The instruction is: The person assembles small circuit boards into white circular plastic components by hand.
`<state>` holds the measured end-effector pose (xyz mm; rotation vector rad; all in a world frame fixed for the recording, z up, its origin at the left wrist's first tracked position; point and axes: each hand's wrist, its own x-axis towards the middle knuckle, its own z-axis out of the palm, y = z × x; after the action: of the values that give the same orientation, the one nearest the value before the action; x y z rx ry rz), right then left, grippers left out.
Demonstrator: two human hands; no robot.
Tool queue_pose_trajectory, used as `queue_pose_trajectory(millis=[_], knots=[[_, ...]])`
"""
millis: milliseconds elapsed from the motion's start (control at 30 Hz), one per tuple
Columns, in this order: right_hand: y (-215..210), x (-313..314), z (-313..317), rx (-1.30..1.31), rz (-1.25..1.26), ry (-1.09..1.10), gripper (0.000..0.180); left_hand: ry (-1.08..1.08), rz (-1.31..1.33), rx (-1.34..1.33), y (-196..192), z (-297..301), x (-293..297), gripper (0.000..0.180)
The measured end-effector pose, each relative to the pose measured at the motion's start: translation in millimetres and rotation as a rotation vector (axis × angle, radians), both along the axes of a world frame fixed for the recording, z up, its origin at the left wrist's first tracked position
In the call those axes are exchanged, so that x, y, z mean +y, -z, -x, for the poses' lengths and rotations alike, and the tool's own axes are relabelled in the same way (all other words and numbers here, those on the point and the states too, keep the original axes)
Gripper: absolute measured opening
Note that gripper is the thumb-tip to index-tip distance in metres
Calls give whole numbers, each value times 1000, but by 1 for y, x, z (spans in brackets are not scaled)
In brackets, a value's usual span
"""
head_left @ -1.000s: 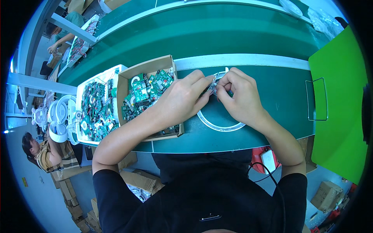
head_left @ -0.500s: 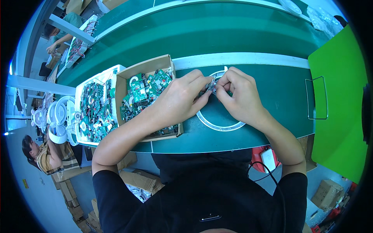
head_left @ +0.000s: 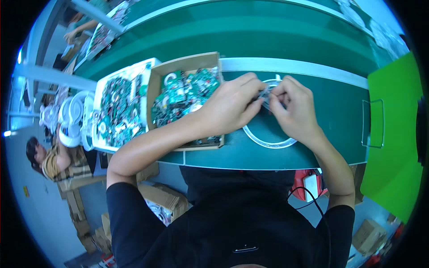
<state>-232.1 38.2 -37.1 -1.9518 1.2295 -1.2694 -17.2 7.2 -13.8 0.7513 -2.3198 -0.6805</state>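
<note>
Over the far part of a white ring-shaped frame (head_left: 269, 144), my two hands come together. My left hand (head_left: 237, 103) is closed, its thumb and forefinger pinched on something small at the ring's far side. Close beside it my right hand (head_left: 296, 107) pinches at the same spot. Fingers cover most of what they grip, and blur hides its kind. The ring lies on the green table (head_left: 330, 129), its near curve showing below my hands. To the left of my left hand stands a cardboard box (head_left: 184, 62) holding many green circuit boards (head_left: 178, 91).
A white tray (head_left: 149, 67) of more circuit boards sits left of the box, with white round plastic parts (head_left: 73, 117) beyond it. On the right stand a bright green panel (head_left: 397, 134) and a wire stand (head_left: 373, 123). A co-worker (head_left: 56, 158) is at far left.
The whole view has shifted, so the table things appear farther right. Both hands stay pinched together at the ring's far side, with only slight finger movement.
</note>
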Motion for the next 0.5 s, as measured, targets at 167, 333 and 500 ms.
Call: queue_pose_trajectory(millis=[167,333,500], knots=[[-13,-2,-4,103,-51,-38,13,-20,-16,-15,0,-6,0,25],[-14,-3,-8,140,-23,-10,11,3,75,21,10,-9,-7,23],[-8,-3,-5,13,-95,-62,11,46,299,69,6,-24,-24,42]])
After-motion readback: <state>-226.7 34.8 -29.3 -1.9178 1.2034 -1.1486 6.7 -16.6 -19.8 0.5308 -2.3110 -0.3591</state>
